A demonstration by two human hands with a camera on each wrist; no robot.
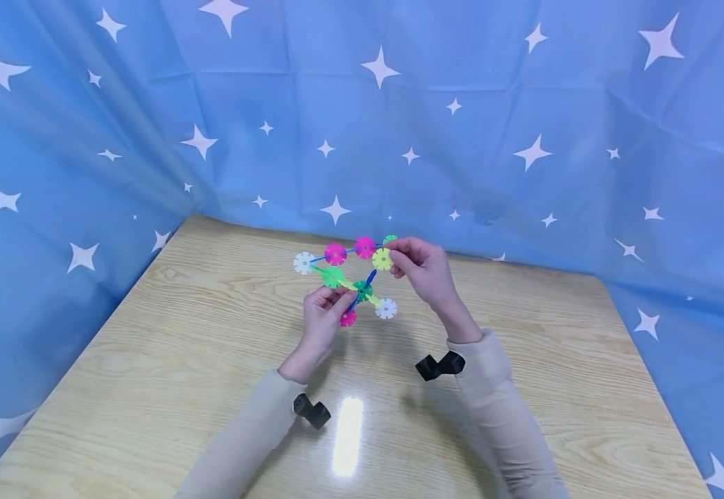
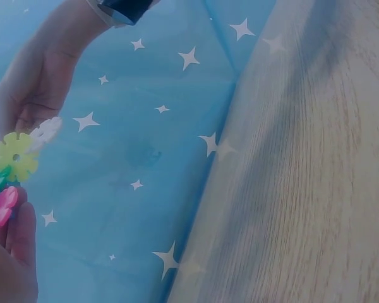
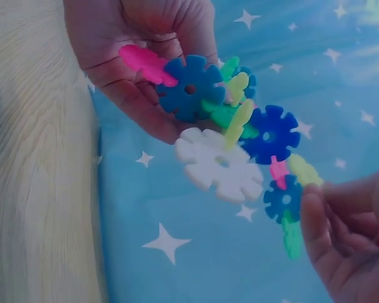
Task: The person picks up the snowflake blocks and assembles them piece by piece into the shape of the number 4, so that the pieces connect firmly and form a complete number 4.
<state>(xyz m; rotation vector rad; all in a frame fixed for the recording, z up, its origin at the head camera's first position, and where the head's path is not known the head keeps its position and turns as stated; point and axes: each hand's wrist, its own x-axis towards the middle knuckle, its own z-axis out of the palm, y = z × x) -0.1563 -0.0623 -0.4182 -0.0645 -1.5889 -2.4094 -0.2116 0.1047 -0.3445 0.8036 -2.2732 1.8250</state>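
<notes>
Notched plastic snowflake discs are slotted together into a loop with short branches, held up over the table. My left hand (image 1: 321,324) grips the structure near a dark green disc (image 1: 363,291) and a pink disc (image 1: 348,318). My right hand (image 1: 427,276) pinches a yellow disc (image 1: 383,259) at the loop's far right, between thumb and index finger. Two pink discs (image 1: 335,254) and a white disc (image 1: 304,263) form the far side. Seen from the right wrist, a white disc (image 3: 218,165) hangs between the hands, with blue discs (image 3: 275,134) linked behind it.
Below the hands spreads a wooden table (image 1: 168,360), with a bright light reflection (image 1: 347,436) near its front. A blue curtain (image 1: 362,125) with white stars borders the back and sides. Small black cameras (image 1: 440,365) sit on both sleeves.
</notes>
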